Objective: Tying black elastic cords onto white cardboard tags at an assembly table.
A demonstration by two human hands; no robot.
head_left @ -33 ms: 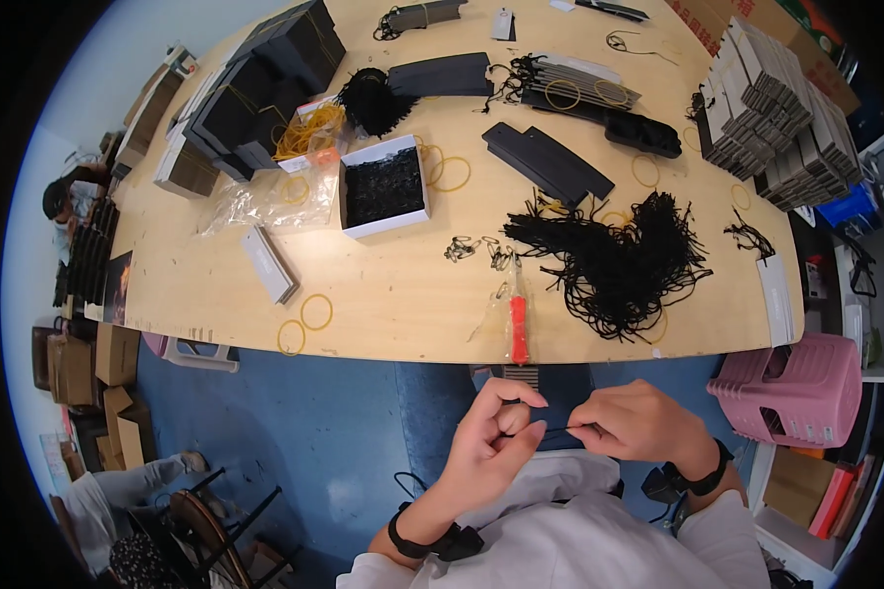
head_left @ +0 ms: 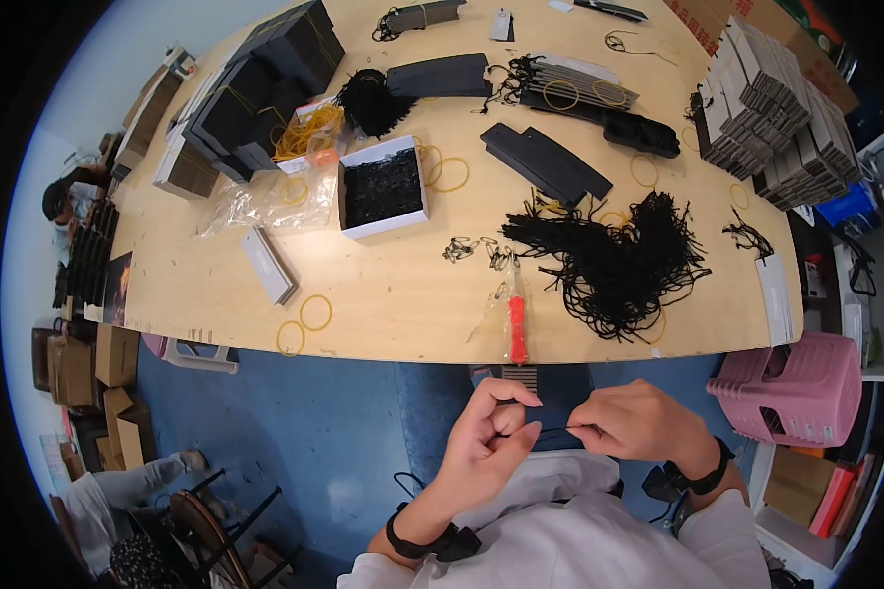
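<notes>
Both my hands are raised in front of my lap, just off the table's near edge. A short, thin black cord (head_left: 554, 430) runs between them. My right hand (head_left: 640, 422) pinches one end of it between thumb and fingertips. On the other side, the cord passes behind the thumb of my left hand (head_left: 486, 442), whose lower fingers are curled in while index finger and thumb stand apart in a hook shape. Nearest on the table lies a red-handled tool (head_left: 518, 329) with a thin metal shaft. Beyond it sit small metal clasps (head_left: 462, 247) and a heap of black cords (head_left: 624, 270).
A white box of small black pieces (head_left: 425, 191) stands mid-table near yellow rubber bands (head_left: 309, 133). Black card stacks (head_left: 265, 93) rise at left, grey card stacks (head_left: 771, 108) at right. A pink stool (head_left: 791, 388) is at right. Another person (head_left: 59, 201) sits far left.
</notes>
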